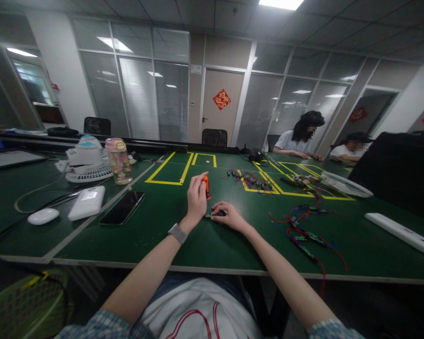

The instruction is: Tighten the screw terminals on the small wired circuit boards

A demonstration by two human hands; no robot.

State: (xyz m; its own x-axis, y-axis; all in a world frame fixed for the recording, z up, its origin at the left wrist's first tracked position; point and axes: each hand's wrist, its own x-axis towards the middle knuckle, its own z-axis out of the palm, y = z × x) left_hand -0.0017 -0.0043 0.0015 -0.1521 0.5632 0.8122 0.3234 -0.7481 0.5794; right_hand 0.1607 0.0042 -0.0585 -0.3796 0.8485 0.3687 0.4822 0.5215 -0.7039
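Observation:
My left hand (197,197) is closed around an orange-handled screwdriver (207,187), held upright with its tip pointing down. A watch sits on that wrist. My right hand (227,215) lies on the green table (183,235), its fingers pressing a small dark part (217,214) down just below the screwdriver tip. A pile of small boards with red and blue wires (304,230) lies to the right of my right hand. Another bundle of wired parts (250,180) lies further back.
A black phone (122,207), a white power bank (86,202) and a white mouse (43,216) lie at the left. A small fan (86,160) and a pink bottle (118,160) stand behind them. Two people sit at the far right. A white bar (399,231) lies at right.

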